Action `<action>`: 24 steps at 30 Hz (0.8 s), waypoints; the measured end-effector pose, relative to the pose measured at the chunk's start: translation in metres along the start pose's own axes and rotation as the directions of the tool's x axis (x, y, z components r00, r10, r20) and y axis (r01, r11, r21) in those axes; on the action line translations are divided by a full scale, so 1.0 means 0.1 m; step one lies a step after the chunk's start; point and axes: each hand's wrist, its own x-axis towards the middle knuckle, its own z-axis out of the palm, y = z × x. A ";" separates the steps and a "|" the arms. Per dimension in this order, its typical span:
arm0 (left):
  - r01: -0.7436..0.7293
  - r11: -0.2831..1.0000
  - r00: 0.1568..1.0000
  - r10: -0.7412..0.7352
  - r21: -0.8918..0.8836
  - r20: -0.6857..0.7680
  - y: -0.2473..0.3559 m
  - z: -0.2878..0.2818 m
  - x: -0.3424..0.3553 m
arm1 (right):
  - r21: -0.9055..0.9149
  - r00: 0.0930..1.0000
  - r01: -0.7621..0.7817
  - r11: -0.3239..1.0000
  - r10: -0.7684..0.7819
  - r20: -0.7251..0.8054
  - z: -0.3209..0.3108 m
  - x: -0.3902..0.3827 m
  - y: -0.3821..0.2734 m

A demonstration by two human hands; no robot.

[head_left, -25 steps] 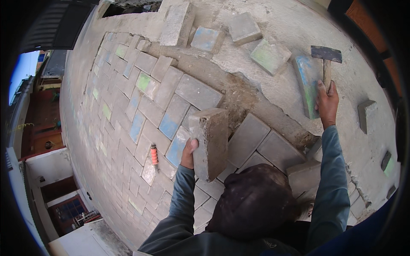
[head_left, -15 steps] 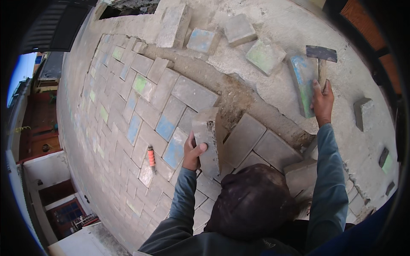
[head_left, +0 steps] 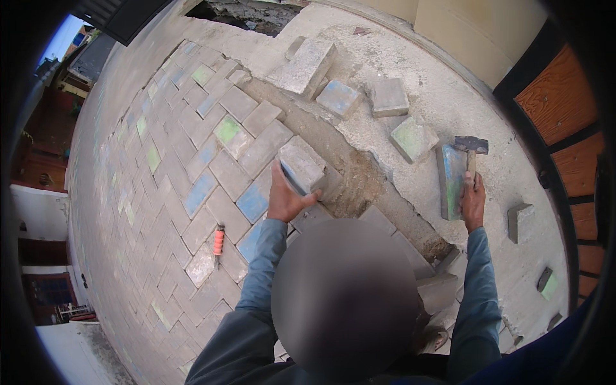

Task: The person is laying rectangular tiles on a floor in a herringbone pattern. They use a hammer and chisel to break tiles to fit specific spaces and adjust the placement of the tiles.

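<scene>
My left hand (head_left: pixel 285 200) grips a grey concrete paving block (head_left: pixel 303 163) from its near left side, thumb and fingers apart around it. The block is tilted over the edge of the laid pavers, beside a gap of bare sand (head_left: pixel 356 179). A short-handled hammer (head_left: pixel 472 145) is in my right hand (head_left: pixel 473 204), its dark metal head pointing away from me. Right beside the hammer, a long block with blue and green paint (head_left: pixel 452 183) lies on the concrete. On the laid pavers (head_left: pixel 228 172) to the left rests an orange-handled tool (head_left: pixel 219 241) with a dark narrow tip.
Several loose blocks, among them a large grey one (head_left: pixel 307 66) and a green-marked one (head_left: pixel 414 138), lie along the concrete strip (head_left: pixel 385 58) at the far side. An open pit (head_left: pixel 247 16) is at the far edge. Orange-brown wooden panels (head_left: pixel 558 96) stand at right.
The block in my left hand has moved away from me and turned from standing on end to tilted over. My right hand still holds the hammer. The whole view has shifted.
</scene>
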 end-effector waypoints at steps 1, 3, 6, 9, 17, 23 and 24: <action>-0.019 1.000 1.000 0.019 0.018 0.001 -0.01 0.00 0.02 | 0.036 0.999 -0.028 0.999 0.026 0.042 0.03 -0.13 -0.11; -0.038 0.996 0.999 0.040 0.079 -0.029 0.03 0.03 0.01 | 0.089 0.996 -0.019 0.996 0.011 0.091 0.08 -0.57 -0.44; -0.032 0.995 0.998 0.037 0.098 -0.050 0.03 0.02 -0.02 | 0.332 0.979 0.194 0.923 -0.204 -0.003 0.53 -1.15 -0.89; -0.038 0.991 0.998 0.044 0.130 -0.040 0.04 0.00 0.00 | 0.098 0.908 0.276 0.956 -0.293 0.298 0.63 -1.31 -1.18; 0.002 0.997 0.999 0.002 0.076 -0.052 0.06 0.01 -0.05 | 0.378 0.817 0.511 0.772 -0.572 0.064 0.82 -1.54 -2.45; 0.007 0.998 0.996 -0.002 0.060 -0.087 0.10 0.02 -0.04 | -0.060 0.501 0.865 0.498 -0.856 0.125 1.20 -1.32 -2.39; -0.003 0.999 0.996 0.006 0.043 -0.084 0.16 0.07 0.00 | -0.232 0.513 0.858 0.458 -0.787 0.343 1.27 -1.25 -2.15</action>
